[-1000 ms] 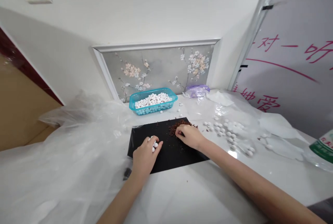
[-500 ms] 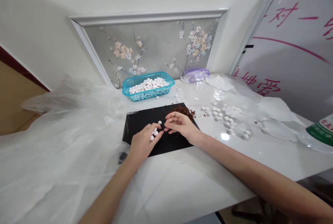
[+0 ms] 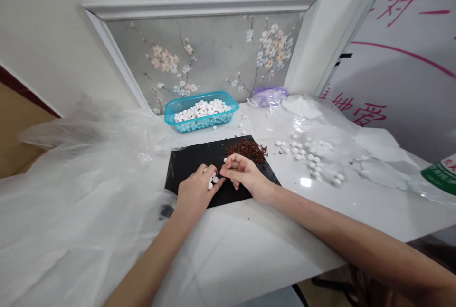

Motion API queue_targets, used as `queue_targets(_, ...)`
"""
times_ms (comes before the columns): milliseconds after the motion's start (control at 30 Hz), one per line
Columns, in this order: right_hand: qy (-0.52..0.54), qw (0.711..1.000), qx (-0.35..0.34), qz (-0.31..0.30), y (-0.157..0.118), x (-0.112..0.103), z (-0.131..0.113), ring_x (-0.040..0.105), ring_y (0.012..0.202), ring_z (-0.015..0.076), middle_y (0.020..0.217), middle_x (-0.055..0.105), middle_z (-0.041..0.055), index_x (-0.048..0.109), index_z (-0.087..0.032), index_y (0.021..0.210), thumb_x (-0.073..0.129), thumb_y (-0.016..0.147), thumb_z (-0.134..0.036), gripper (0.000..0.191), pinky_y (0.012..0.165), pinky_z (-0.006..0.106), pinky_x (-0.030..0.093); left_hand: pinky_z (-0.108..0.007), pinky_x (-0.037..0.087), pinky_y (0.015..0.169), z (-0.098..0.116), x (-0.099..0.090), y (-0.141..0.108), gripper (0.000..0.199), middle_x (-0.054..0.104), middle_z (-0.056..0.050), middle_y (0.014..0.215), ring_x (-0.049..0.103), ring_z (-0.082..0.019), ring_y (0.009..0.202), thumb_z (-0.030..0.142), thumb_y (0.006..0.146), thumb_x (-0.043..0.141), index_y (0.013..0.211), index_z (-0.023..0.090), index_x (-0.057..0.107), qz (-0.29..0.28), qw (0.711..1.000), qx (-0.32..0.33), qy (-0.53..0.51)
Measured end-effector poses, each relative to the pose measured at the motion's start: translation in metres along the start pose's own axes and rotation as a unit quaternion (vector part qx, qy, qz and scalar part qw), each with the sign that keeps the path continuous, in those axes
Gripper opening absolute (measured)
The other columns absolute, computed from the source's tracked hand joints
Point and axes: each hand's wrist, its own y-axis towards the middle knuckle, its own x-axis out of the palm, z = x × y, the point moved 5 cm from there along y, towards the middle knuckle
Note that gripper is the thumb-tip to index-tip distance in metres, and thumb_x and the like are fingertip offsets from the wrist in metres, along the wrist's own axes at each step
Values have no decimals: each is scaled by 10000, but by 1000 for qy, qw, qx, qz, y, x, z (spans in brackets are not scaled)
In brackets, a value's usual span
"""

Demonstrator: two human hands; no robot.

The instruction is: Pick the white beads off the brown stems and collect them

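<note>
Several small white balls (image 3: pixel 213 181) are cupped in my left hand (image 3: pixel 195 188), between its thumb and curled fingers, over the black mat (image 3: pixel 188 159). Close beside it, my right hand (image 3: pixel 245 176) is closed in a pinch, thumb tip near the left thumb. One more white ball (image 3: pixel 225 160) shows at the right fingertips, partly covered by them. A heap of dark reddish-brown bits (image 3: pixel 247 149) lies on the mat's far right corner, just beyond my right hand. What sits deeper inside either hand is hidden.
A blue plastic basket (image 3: pixel 201 124) full of white balls stands against the wall. Loose white balls (image 3: pixel 313 159) lie on the right of the white table. Clear plastic sheeting (image 3: pixel 89 193) covers the left; a purple item in clear plastic (image 3: pixel 269 97) lies at the back.
The single white ball between the hands is now at my right fingertips, which have moved slightly left against it. The left hand still holds its balls. The view has shifted slightly.
</note>
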Motion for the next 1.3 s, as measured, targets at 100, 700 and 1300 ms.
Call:
queue_targets(100, 5, 999, 0, 37, 1, -8, -1, 369, 372, 4, 667, 542, -76, 469, -184, 744, 745, 618, -319, 332, 368, 169, 339, -268, 370, 602, -2, 0, 1, 257, 596, -19, 1012, 509, -199, 901, 461, 858, 448, 943, 271, 599, 22, 1000, 6, 0)
queue_targets(700, -191, 959, -151, 145, 22, -42, -15, 376, 494, 51, 704, 519, -39, 456, -195, 748, 612, 711, -327, 208, 462, 218, 283, -501, 266, 1028, -17, -13, 15, 345, 530, -26, 1302, 390, -259, 1260, 440, 886, 380, 1083, 306, 630, 81, 981, -22, -177)
queue_targets(1300, -153, 969, -138, 134, 15, -40, -17, 387, 473, 43, 724, 534, -43, 464, -199, 757, 636, 696, -341, 232, 449, 213, 306, -378, 421, 905, 4, -9, 36, 210, 687, -41, 1012, 594, -204, 988, 337, 819, 550, 942, 225, 680, 129, 948, -13, -290)
